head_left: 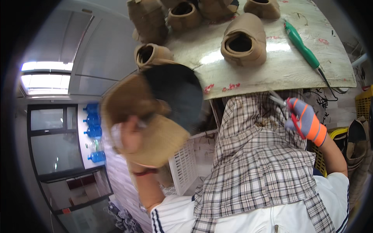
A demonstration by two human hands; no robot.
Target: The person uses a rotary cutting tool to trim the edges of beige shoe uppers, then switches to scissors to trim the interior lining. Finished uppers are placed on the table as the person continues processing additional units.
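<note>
My left hand [131, 134], blurred and wearing a red wristband, grips a tan shoe upper [163, 138] with a dark lining. The piece is smeared by motion and held up left of the table edge. My right hand [308, 120], in a grey and orange striped glove, is closed round red-handled scissors [294, 120]. Their blades point up and left over my checked apron [252, 163], near the table's front edge. Closest on the table stands another tan shoe upper [253, 29], its dark opening toward me.
More tan uppers stand along the far and left sides of the white table [211, 72]. A green corded hand tool [303, 46] lies on its right. Below are a white plastic crate [183, 163], a yellow crate [363, 103] and stacked uppers [356, 141]. Blue water bottles [92, 118] line the left wall.
</note>
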